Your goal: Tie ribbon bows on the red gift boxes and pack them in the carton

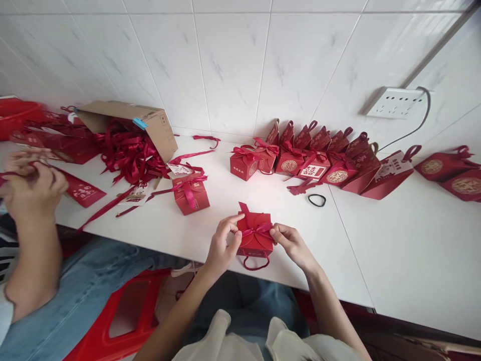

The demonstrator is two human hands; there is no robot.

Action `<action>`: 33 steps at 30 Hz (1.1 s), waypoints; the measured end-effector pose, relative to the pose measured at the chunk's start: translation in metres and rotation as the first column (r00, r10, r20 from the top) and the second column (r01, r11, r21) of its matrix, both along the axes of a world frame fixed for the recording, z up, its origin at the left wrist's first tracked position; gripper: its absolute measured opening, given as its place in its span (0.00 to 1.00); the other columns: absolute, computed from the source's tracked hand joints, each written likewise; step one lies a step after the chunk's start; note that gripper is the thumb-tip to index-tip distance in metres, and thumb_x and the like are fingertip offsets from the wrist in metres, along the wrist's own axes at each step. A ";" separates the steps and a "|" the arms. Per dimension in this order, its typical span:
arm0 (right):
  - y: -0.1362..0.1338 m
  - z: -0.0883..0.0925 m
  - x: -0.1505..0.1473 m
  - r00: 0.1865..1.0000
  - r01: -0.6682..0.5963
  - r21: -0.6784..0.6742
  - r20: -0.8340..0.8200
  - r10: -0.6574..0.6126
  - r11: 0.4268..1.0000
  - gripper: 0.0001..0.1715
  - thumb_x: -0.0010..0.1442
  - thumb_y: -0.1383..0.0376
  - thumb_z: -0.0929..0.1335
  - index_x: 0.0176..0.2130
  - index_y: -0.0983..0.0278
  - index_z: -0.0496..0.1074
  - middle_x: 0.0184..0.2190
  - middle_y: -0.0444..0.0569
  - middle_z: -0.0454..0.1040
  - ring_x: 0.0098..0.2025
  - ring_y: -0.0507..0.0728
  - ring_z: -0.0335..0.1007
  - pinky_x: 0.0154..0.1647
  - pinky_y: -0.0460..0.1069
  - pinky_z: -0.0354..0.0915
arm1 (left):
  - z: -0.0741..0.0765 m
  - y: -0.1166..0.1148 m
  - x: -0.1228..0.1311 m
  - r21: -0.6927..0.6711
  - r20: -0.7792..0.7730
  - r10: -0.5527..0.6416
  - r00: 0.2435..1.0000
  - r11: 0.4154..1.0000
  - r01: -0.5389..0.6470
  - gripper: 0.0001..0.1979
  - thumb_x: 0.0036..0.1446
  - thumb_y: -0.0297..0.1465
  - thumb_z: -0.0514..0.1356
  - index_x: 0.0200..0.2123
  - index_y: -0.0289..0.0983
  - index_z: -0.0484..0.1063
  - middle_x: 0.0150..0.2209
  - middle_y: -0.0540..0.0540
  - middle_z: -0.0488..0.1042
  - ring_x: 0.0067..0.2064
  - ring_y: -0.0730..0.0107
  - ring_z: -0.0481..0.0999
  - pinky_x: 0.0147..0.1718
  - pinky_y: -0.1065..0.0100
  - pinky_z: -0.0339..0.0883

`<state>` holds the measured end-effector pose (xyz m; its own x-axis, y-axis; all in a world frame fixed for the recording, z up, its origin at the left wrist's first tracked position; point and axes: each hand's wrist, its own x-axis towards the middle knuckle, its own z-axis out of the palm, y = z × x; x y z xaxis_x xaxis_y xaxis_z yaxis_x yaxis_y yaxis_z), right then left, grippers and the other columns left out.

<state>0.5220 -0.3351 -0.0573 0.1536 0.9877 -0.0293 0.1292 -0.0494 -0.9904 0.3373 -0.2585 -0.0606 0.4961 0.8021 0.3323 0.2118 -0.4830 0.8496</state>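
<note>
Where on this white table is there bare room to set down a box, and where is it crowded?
Bare: the wide stretch right of the held box, in front of the row of boxes and the hair tie; also between the bowed box and that row. Crowded: the ribbon pile at left.

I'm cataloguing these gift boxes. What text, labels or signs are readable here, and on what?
No text is legible.
On the held red box: no writing visible.
Gold marks on small ribboned box: too small.
Round gold emblems on folded bags: blurred.
Cardboard carton print: too small.
White-edged tag: blurred.
</note>
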 end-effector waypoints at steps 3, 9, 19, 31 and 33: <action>0.002 -0.007 0.004 0.999 -0.006 0.000 -0.036 0.006 1.000 0.27 0.57 0.46 0.62 0.20 0.62 0.56 0.20 0.41 0.57 0.23 0.50 0.51 0.26 0.47 0.55 | -0.002 0.001 0.001 0.018 0.002 0.006 1.000 1.000 -0.006 0.07 0.58 0.28 0.51 0.26 0.39 0.60 0.51 0.41 0.72 0.53 0.62 0.69 0.50 0.57 0.64; 0.005 -0.024 0.002 0.980 0.045 -0.004 -0.192 -0.045 0.999 0.26 0.56 0.47 0.63 0.20 0.62 0.56 0.19 0.41 0.54 0.22 0.50 0.49 0.25 0.47 0.55 | -0.002 0.000 0.002 0.015 -0.013 0.004 1.000 1.000 -0.004 0.07 0.58 0.27 0.50 0.26 0.39 0.58 0.52 0.41 0.71 0.52 0.63 0.70 0.48 0.60 0.65; 0.021 0.017 0.029 0.912 0.318 0.086 0.244 -0.329 0.944 0.24 0.57 0.47 0.62 0.23 0.62 0.63 0.23 0.44 0.64 0.26 0.52 0.58 0.28 0.48 0.57 | 0.001 0.002 0.001 0.062 -0.078 -0.003 0.997 0.998 0.008 0.06 0.55 0.27 0.53 0.27 0.39 0.58 0.50 0.41 0.72 0.49 0.64 0.72 0.46 0.61 0.67; 0.091 0.028 0.000 0.931 -0.188 -0.152 0.288 0.226 0.970 0.16 0.52 0.55 0.67 0.24 0.64 0.67 0.20 0.40 0.64 0.22 0.48 0.56 0.23 0.45 0.53 | 0.005 -0.002 0.005 0.376 -0.121 0.026 0.992 0.926 0.022 0.08 0.56 0.22 0.53 0.38 0.38 0.65 0.44 0.44 0.71 0.51 0.64 0.68 0.50 0.59 0.66; 0.093 0.024 0.002 0.942 -0.154 -0.144 0.277 0.190 0.977 0.16 0.52 0.55 0.67 0.22 0.64 0.64 0.18 0.38 0.60 0.21 0.47 0.53 0.22 0.45 0.50 | 0.006 -0.002 0.005 0.434 -0.157 0.024 0.987 0.900 0.047 0.11 0.57 0.21 0.52 0.40 0.39 0.67 0.44 0.44 0.70 0.51 0.64 0.67 0.50 0.59 0.66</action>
